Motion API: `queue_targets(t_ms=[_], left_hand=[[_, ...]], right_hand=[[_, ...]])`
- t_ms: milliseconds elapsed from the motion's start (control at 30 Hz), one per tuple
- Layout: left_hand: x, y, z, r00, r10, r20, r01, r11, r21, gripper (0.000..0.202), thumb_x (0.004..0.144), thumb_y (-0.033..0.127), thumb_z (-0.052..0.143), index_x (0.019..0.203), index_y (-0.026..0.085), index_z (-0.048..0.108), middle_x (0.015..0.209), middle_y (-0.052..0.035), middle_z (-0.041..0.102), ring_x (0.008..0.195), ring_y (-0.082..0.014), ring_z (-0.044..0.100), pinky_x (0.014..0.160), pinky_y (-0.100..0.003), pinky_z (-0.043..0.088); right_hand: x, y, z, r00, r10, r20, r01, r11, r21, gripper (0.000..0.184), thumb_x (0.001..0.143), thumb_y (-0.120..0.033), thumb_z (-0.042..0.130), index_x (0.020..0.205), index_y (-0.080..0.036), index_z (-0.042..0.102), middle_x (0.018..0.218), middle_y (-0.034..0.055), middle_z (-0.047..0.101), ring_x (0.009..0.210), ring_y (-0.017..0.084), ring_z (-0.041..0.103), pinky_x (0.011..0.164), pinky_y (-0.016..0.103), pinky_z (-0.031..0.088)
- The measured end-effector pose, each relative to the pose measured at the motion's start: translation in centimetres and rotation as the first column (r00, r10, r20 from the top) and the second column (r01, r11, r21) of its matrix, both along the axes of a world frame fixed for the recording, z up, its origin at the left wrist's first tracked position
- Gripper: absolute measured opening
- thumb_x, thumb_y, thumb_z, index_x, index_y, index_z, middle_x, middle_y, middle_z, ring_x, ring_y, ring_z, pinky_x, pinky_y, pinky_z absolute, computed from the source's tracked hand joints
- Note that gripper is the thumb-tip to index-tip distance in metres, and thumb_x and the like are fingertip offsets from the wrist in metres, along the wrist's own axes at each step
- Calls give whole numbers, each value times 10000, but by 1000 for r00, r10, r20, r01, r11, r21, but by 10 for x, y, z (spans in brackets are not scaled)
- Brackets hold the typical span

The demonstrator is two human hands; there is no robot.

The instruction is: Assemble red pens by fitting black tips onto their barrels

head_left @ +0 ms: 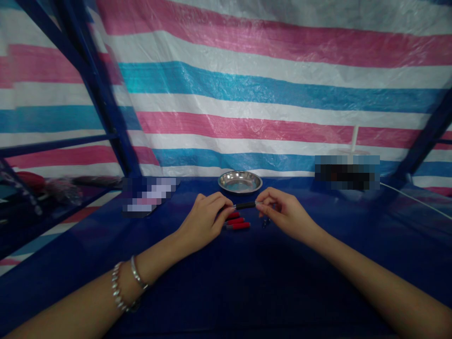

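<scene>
Held a black-handled tool (245, 205) just above the blue table (226, 282), lengthwise left to right, nearer than the steel dish (240, 181). Gripped its left end in the curled left hand (206, 217), pinched its right tip with the right hand (282, 213).

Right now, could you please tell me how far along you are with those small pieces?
Done: I cannot tell. In hand: the left hand and right hand hold one black piece between them. Still to go: three red pieces and some small dark bits lie on the table.
</scene>
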State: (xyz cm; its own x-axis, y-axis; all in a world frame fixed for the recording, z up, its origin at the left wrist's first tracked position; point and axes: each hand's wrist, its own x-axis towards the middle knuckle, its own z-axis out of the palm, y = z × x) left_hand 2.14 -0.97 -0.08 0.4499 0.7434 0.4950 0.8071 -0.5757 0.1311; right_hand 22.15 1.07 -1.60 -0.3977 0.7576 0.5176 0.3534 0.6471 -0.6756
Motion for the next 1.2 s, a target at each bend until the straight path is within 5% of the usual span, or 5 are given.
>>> queue_targets(t_ms=[433, 833, 1200], left_hand=[[-1, -3, 0, 999, -38, -18, 38, 999, -28, 188, 839, 269, 366, 832, 193, 538, 830, 33, 561, 767, -83, 498, 670, -232, 260], [0, -3, 2, 1000, -29, -12, 28, 999, -36, 221, 856, 255, 311, 824, 180, 516, 808, 28, 534, 748, -85, 476, 663, -238, 258], [3, -5, 4, 997, -38, 64, 44, 994, -100, 336, 850, 293, 244, 654, 143, 472, 652, 12, 477, 613, -78, 438, 601, -206, 311]], right_hand=[[-1, 0, 0, 995, 57, -85, -65, 993, -93, 163, 787, -301, 451, 774, -139, 458, 686, 31, 598, 531, 75, 493, 491, 193, 367], [1, 0, 1, 1000, -21, -11, 22, 997, 71, 77, 729, -190, 529, 792, -149, 513, 664, -16, 538, 506, 52, 400, 473, 173, 301], [2, -3, 3, 989, -99, 109, 67, 962, 263, 41, 744, -169, 524, 782, -163, 538, 730, 1, 564, 623, 82, 477, 577, 201, 359]])
